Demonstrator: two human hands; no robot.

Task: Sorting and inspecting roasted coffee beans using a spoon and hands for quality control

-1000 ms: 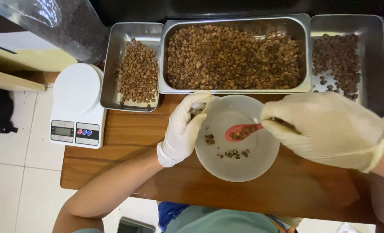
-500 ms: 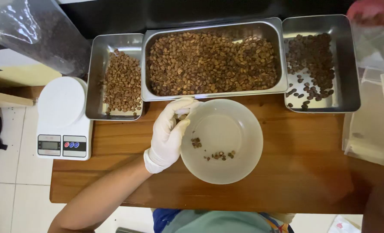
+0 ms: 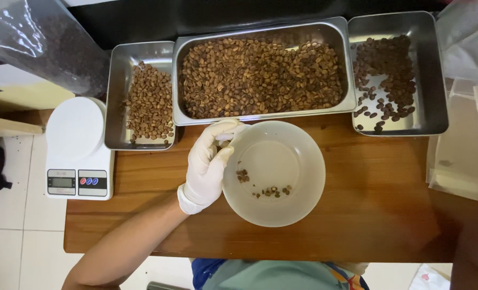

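My left hand, in a white glove, rests at the upper left rim of a white bowl, with its fingertips pinched on the rim. A few brown beans lie in the bottom of the bowl. The bowl stands on a wooden table, just in front of a large steel tray full of light brown beans. My right hand is out of view; only a blurred stretch of arm shows at the lower right edge.
A smaller steel tray of beans sits left of the big one. Another tray with darker beans sits on the right. A white kitchen scale stands at the table's left end. A plastic bag of dark beans and clear bags flank the trays.
My right hand, which held a red spoon over the bowl, has moved up to the right and out of view. My left hand stays at the bowl's rim.
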